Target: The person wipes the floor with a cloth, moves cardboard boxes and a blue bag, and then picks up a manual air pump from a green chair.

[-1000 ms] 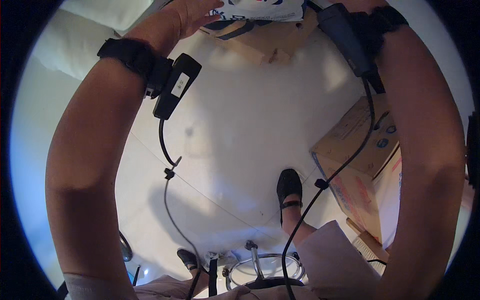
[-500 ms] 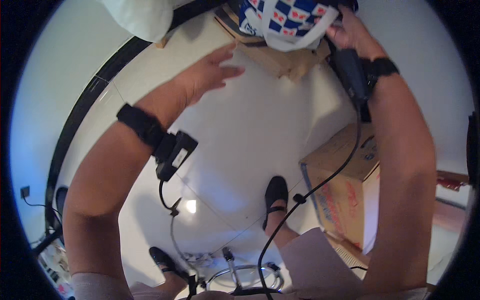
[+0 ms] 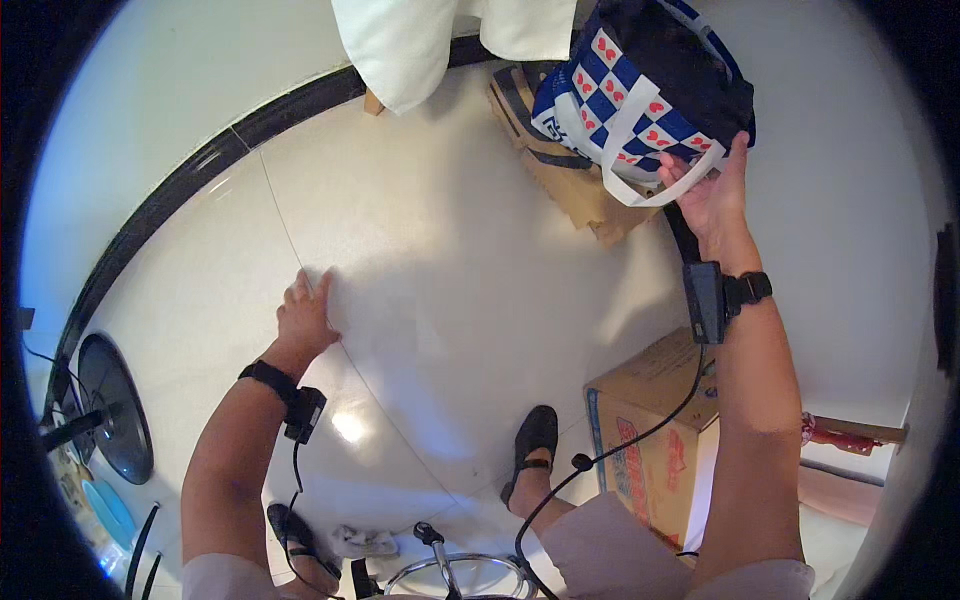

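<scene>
A tote bag (image 3: 640, 110) with blue and white checks, small red shapes and white strap handles sits at the far right, its dark opening facing up. My right hand (image 3: 712, 190) grips its near side by the white handle, with the strap crossing over my fingers. Under and beside the bag lies flattened brown cardboard (image 3: 570, 185). Well away from it, my left hand (image 3: 308, 315) hangs over the pale tiled floor, fingers spread, holding nothing. Both wrists carry black strapped-on devices with cables.
A cardboard box (image 3: 650, 440) stands by my right leg. White cloth (image 3: 400, 50) hangs at the far wall. A round black base (image 3: 115, 405) and a light blue basin (image 3: 108, 512) are at the left. A chrome ring of a stool (image 3: 460, 570) shows between my feet.
My left hand has drawn back toward me and to the left, away from the cardboard. My right hand stays at the bag, which now shows more fully as the view has shifted.
</scene>
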The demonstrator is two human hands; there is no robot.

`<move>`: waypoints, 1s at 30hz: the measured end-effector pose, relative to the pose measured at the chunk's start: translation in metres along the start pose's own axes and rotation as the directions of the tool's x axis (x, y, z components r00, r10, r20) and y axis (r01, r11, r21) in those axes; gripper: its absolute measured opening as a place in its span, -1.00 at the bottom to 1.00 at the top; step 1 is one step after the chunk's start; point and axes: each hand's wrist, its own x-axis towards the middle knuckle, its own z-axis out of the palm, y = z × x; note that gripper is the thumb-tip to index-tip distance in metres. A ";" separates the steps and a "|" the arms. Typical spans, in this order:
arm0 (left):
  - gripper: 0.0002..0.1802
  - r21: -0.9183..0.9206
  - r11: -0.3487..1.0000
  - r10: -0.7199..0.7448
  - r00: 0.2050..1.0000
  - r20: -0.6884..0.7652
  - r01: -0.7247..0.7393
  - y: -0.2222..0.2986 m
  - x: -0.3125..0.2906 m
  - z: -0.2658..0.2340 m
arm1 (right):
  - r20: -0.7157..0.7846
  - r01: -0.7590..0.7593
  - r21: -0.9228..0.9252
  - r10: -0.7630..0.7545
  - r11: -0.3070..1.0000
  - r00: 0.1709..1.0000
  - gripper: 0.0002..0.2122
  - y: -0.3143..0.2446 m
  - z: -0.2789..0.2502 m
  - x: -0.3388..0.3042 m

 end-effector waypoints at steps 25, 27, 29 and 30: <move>-0.04 -0.329 0.944 -0.104 0.928 -0.358 -0.021 -0.161 -0.137 0.170 | 0.954 0.858 -0.300 0.124 0.418 0.274 -0.71 0.338 0.063 -0.302; 0.11 -0.239 0.928 -0.329 0.929 -0.168 0.285 -0.176 -0.161 0.180 | 0.976 0.842 -0.201 0.175 0.501 0.129 -0.70 0.371 0.075 -0.351; 0.21 -0.265 0.931 -0.300 0.941 -0.159 0.252 -0.192 -0.178 0.195 | 0.975 0.876 -0.178 0.199 0.449 0.096 -0.72 0.402 0.078 -0.408; 0.22 -0.219 0.938 -0.308 0.937 -0.163 0.270 -0.195 -0.176 0.197 | 0.973 0.910 -0.152 0.218 0.386 0.070 -0.73 0.415 0.079 -0.425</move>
